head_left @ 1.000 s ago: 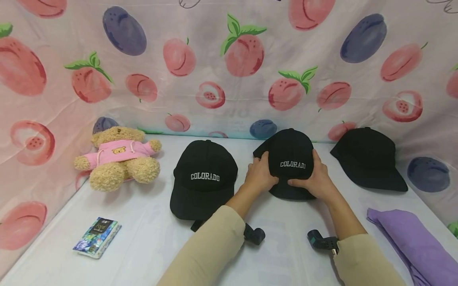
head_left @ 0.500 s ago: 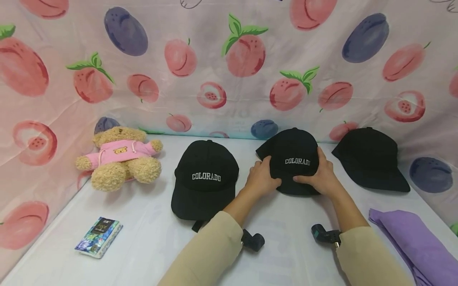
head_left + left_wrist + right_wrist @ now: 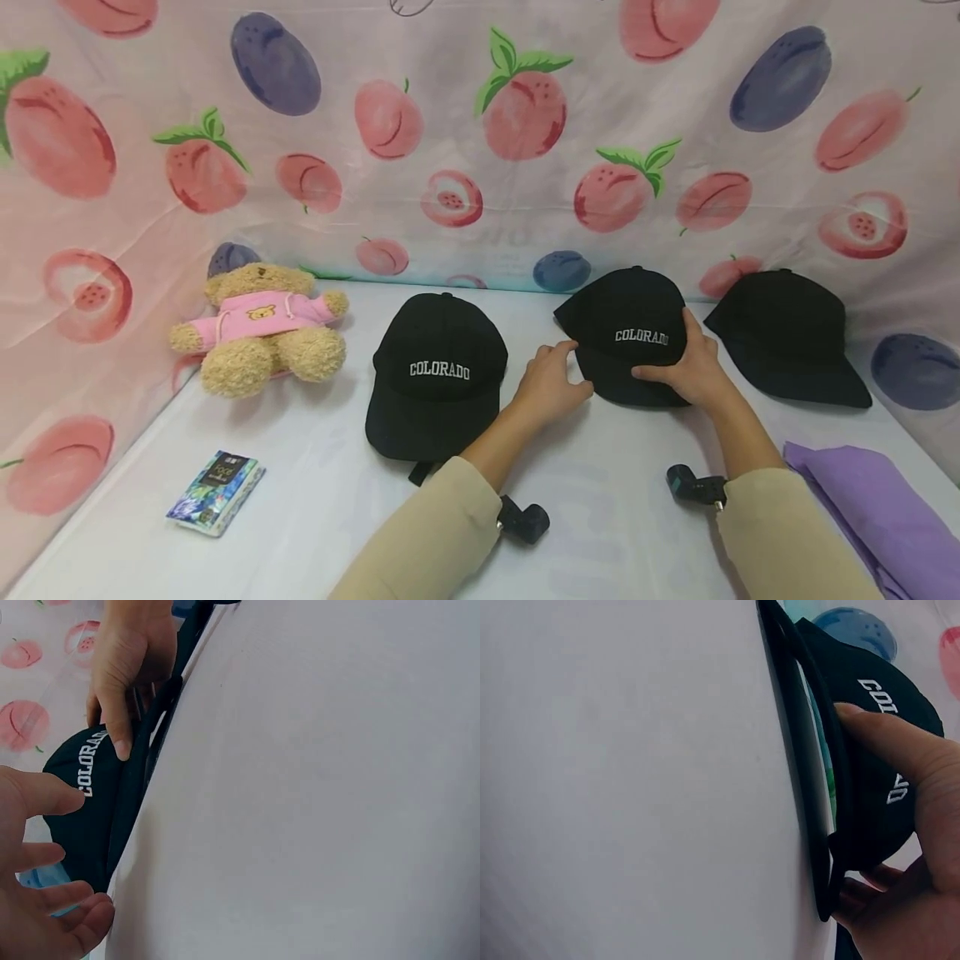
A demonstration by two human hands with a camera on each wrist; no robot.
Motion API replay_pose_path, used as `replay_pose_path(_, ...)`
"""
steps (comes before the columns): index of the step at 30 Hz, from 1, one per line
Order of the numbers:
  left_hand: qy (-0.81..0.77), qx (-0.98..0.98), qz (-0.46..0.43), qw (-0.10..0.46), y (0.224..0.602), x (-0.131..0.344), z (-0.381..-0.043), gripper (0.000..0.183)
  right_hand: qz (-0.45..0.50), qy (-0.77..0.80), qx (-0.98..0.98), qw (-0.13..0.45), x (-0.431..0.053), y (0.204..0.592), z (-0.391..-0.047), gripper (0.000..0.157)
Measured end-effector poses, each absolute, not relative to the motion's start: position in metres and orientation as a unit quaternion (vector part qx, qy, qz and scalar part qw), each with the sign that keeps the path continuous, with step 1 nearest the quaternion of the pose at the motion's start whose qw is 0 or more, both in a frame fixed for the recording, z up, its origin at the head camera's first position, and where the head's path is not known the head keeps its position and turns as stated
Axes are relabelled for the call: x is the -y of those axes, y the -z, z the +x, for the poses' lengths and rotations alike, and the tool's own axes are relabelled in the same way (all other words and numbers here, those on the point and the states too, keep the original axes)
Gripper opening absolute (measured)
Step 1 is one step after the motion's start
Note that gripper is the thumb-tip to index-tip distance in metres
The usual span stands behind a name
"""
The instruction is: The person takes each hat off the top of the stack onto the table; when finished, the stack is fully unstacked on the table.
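Note:
A black cap (image 3: 622,308) with white COLORADO lettering sits near the back of the table, its brim facing the front. My right hand (image 3: 693,367) grips its right side. In the right wrist view, the thumb (image 3: 896,742) lies across the cap front (image 3: 862,780) and the other fingers are partly hidden at its side. My left hand (image 3: 551,383) is at the cap's left edge with fingers spread and nothing held. A second black COLORADO cap (image 3: 442,342) stands to the left, and a third black cap (image 3: 787,333), without visible lettering, to the right.
A teddy bear (image 3: 262,312) in a pink hoodie sits at the back left. A tissue pack (image 3: 216,493) lies in front of it. Purple folded cloth (image 3: 877,508) lies at the front right. A fruit-print curtain (image 3: 315,233) hangs behind the white table (image 3: 315,467).
The middle cap has shifted right and slightly back, turning a little, closer to the right cap. My left hand has come off its left side; my right hand still holds it.

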State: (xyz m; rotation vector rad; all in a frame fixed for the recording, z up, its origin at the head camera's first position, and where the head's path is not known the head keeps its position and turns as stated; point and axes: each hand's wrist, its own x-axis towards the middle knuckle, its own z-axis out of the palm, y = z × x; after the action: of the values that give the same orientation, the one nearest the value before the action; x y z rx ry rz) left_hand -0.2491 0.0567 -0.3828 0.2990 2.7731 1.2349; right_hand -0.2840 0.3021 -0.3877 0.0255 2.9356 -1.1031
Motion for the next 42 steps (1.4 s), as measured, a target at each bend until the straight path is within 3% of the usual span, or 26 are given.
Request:
replay_pose_path(20, -0.432, -0.893, 0.113, 0.056, 0.382, -0.046, -0.232, 0.063, 0.027, 0.352, -0.935, 0.028, -0.320, 0.384, -0.287, 0.136)
replay_pose_path(42, -0.443, -0.882, 0.144, 0.071, 0.379, -0.034, -0.221, 0.055, 0.031, 0.351, -0.936, 0.014, -0.340, 0.385, -0.297, 0.133)
